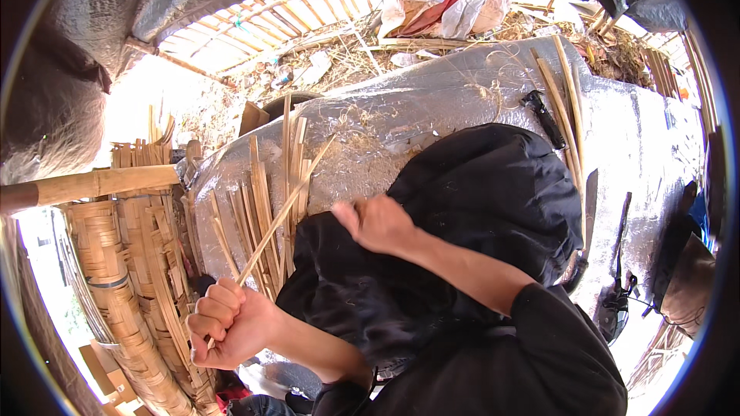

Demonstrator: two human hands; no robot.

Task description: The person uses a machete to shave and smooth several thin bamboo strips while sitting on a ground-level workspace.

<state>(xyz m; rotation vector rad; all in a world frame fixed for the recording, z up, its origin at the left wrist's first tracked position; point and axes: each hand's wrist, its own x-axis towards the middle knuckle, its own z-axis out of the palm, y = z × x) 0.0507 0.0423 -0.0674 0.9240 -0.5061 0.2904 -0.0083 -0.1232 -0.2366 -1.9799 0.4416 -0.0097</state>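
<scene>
My left hand [230,322] is at the lower left, clenched around the lower end of a long thin bamboo strip [287,208]. The strip slants up and to the right over a silver sheet [432,100]. My right hand [379,223] sits curled on the black cloth [486,200] over my knee, just right of the strip and not touching it. Nothing shows inside its closed fingers. A loose bundle of split bamboo strips [258,185] lies on the sheet beneath the held strip.
Woven bamboo baskets [127,285] and a thick bamboo pole [100,182] stand at the left. A black-handled knife [544,117], more strips [561,96], a long blade [590,208] and a dark tool [615,300] lie on the sheet at the right. Sacks [447,0] are at the far end.
</scene>
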